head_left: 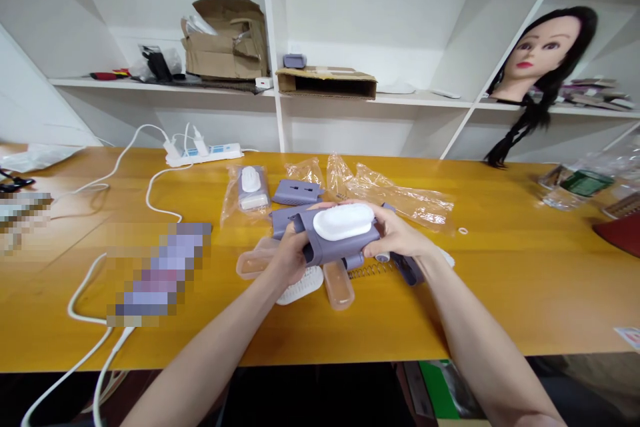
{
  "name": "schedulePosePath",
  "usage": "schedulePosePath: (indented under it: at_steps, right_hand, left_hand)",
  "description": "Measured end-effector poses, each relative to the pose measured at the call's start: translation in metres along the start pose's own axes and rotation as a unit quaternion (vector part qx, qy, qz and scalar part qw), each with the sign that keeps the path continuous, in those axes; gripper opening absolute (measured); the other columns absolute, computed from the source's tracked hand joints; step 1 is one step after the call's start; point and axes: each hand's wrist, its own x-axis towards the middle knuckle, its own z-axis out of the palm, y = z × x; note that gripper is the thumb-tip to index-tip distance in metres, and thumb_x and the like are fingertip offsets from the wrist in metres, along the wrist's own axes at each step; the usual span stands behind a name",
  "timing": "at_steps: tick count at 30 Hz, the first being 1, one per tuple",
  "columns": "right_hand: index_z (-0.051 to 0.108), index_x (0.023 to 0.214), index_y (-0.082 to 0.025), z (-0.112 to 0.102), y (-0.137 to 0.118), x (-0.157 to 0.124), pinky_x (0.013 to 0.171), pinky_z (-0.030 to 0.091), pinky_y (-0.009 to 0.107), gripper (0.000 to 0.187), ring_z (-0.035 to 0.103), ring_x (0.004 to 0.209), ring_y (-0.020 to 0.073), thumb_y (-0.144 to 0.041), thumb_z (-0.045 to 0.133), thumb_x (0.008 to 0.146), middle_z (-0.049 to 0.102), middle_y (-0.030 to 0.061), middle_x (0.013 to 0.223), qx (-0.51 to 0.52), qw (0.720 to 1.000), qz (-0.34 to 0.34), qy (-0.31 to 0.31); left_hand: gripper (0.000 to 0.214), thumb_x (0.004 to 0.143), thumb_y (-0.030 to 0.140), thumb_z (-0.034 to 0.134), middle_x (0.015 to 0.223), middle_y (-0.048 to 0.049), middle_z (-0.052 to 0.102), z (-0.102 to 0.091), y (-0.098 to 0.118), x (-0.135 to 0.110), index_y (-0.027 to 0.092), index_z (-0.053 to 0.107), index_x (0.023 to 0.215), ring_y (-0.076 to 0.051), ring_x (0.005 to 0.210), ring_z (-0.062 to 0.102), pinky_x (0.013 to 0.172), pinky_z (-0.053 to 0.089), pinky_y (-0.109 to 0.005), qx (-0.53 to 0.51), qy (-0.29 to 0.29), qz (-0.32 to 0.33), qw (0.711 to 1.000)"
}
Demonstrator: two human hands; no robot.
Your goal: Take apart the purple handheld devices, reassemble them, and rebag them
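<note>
Both hands hold a grey-purple plastic device (335,248) with a white oval pad (350,221) on top, just above the yellow wooden table (500,293). My left hand (287,257) grips its left end, fingers wrapped round it. My right hand (397,233) grips its right side, thumb near the white pad. Beneath lie a white brush-like piece (303,285), a translucent peach cap (340,287), a metal spring (367,271) and another grey-purple part (407,268).
Behind the hands lie a bagged grey device (250,190), a grey part (296,192) and crumpled clear bags (400,197). A white power strip (203,153) with cables sits at the back left. A mannequin head (545,53) and cardboard boxes (225,40) are on the shelves.
</note>
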Motion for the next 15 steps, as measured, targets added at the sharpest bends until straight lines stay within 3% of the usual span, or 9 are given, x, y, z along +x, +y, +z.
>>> schedulePosePath:
  at_steps: [9, 15]
  right_hand:
    - [0.056, 0.128, -0.026, 0.005, -0.010, 0.001, 0.112, 0.030, 0.048, 0.078, 0.046, 0.128, 0.0298, -0.035, 0.086, 0.056, 0.055, 0.0072, 0.135, -0.012, 1.000, -0.002, -0.008]
    - [0.056, 0.129, -0.026, 0.008, -0.015, 0.001, 0.111, 0.032, 0.048, 0.077, 0.044, 0.130, 0.0302, -0.035, 0.085, 0.058, 0.053, 0.0073, 0.137, -0.013, 1.000, 0.010, -0.002]
  left_hand:
    - [0.049, 0.060, 0.022, 0.067, 0.093, -0.0039, 0.075, -0.003, -0.004, -0.001, 0.018, 0.067, 0.109, -0.028, 0.108, 0.063, 0.091, 0.049, -0.035, -0.030, 0.013, -0.023, 0.999]
    - [0.050, 0.056, 0.023, 0.070, 0.084, -0.0023, 0.075, -0.003, -0.007, 0.001, 0.020, 0.068, 0.106, -0.027, 0.097, 0.066, 0.082, 0.051, -0.032, -0.056, 0.046, -0.029, 0.997]
